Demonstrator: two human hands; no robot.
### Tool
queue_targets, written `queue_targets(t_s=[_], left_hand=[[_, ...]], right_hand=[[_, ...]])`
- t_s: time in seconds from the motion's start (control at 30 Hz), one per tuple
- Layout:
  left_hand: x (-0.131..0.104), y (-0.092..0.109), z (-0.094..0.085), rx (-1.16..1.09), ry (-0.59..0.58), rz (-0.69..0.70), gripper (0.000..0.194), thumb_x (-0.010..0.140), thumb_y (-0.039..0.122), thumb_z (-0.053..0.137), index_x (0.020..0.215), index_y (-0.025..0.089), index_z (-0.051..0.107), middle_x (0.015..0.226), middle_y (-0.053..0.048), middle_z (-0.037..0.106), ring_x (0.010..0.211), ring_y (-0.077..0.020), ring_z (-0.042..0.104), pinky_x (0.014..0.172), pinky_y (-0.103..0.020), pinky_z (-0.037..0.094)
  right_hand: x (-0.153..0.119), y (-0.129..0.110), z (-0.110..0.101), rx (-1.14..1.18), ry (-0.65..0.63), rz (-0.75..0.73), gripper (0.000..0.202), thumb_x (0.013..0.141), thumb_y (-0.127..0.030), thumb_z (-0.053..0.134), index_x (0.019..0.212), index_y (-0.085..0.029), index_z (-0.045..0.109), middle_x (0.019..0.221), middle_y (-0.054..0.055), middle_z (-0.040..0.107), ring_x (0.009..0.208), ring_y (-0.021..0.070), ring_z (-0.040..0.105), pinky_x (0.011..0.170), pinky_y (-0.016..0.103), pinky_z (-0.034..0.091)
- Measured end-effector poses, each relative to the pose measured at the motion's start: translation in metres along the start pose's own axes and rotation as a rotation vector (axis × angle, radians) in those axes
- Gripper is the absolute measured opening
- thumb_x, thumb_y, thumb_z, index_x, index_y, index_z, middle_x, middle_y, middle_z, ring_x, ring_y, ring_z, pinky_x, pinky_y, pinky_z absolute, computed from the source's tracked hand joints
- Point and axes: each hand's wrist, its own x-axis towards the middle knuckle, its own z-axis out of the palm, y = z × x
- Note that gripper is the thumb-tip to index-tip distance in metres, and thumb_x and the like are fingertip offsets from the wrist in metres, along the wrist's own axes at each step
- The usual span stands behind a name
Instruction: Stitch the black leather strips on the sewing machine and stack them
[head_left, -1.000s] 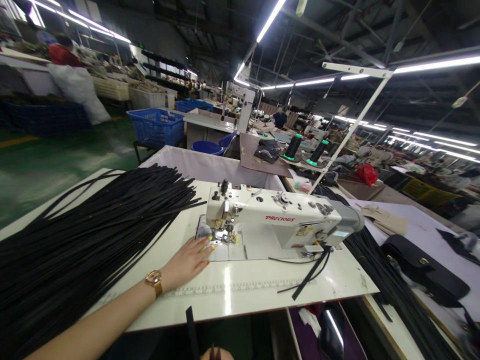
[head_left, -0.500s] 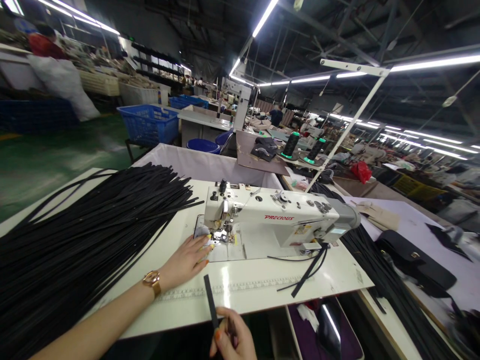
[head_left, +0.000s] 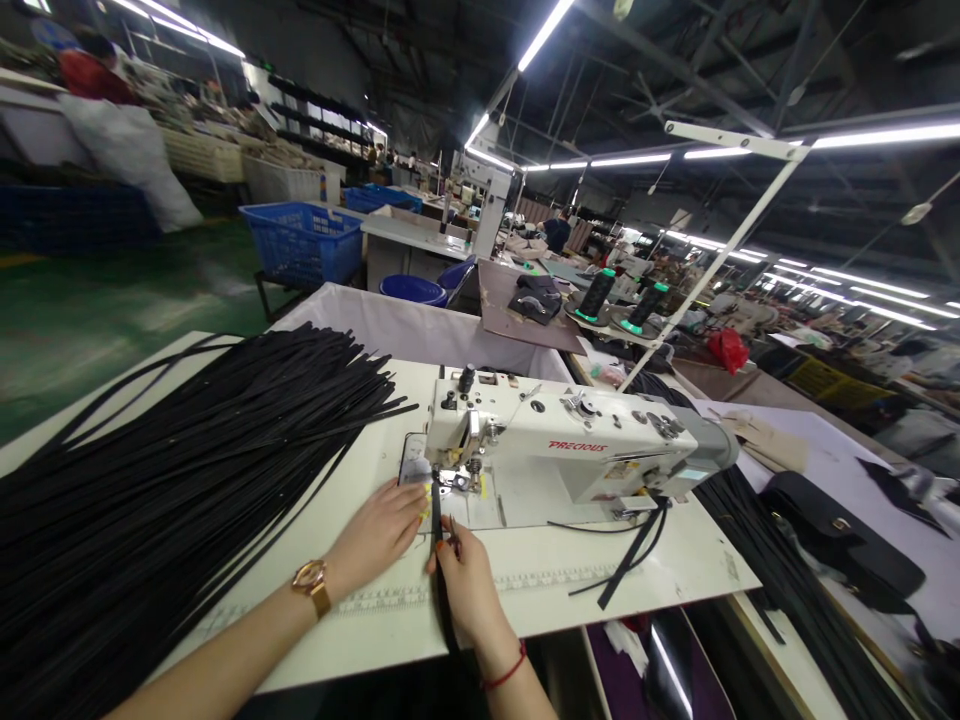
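A black strap (head_left: 437,515) runs up from the table's front edge to the presser foot (head_left: 455,482) of a white sewing machine (head_left: 525,455). My right hand (head_left: 466,580) is closed on this strap just in front of the needle area. A small dark pointed item shows between its fingers, too small to name. Beside the strap, my left hand (head_left: 386,525) lies with fingers stretched out on the machine bed, fingertips at the strap's left edge. Whether they press on it is hard to see. A large bundle of black straps (head_left: 202,460) covers the table to the left.
Loose strap pieces (head_left: 626,565) hang at the machine's right end. A printed ruler (head_left: 540,577) crosses the table front. Two black thread cones (head_left: 596,295) stand behind the machine. An open drawer (head_left: 652,660) sits below right, and a blue crate (head_left: 304,245) stands beyond the table.
My right hand has moved up and forward, bringing the strap from the table's front edge to the presser foot. My left hand stays beside the needle area. The view has shifted slightly.
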Motion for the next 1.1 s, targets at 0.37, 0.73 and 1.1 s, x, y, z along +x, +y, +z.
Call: queue_targets(t_s=[0.37, 0.73, 1.1], left_hand=[[-0.001, 0.000, 0.004, 0.030, -0.078, -0.025, 0.037, 0.098, 0.025, 0.043, 0.133, 0.021, 0.056, 0.142, -0.007, 0.054, 0.135, -0.0240, 0.045, 0.115, -0.051, 0.030], [0.000, 0.001, 0.004, 0.070, -0.113, -0.014, 0.039, 0.098, 0.026, 0.042, 0.135, 0.019, 0.055, 0.144, -0.009, 0.052, 0.136, -0.0256, 0.043, 0.115, -0.053, 0.030], [-0.003, -0.001, 0.009, 0.072, -0.125, -0.013, 0.041, 0.100, 0.031, 0.041, 0.137, 0.019, 0.053, 0.147, -0.009, 0.049, 0.138, -0.0262, 0.041, 0.116, -0.053, 0.026]], right_hand=[[0.012, 0.002, 0.008, 0.034, 0.003, 0.006, 0.017, 0.084, -0.011, 0.042, 0.080, -0.016, 0.057, 0.066, 0.000, 0.059, 0.063, 0.0144, 0.054, 0.063, 0.025, 0.041], [0.015, 0.013, 0.007, 0.044, 0.003, 0.018, 0.017, 0.084, -0.013, 0.043, 0.085, -0.016, 0.060, 0.066, 0.001, 0.063, 0.066, 0.0164, 0.058, 0.068, 0.027, 0.045], [0.001, 0.006, 0.000, 0.043, -0.018, -0.003, 0.029, 0.087, -0.012, 0.041, 0.099, -0.015, 0.067, 0.064, 0.001, 0.066, 0.060, 0.0147, 0.056, 0.059, 0.024, 0.040]])
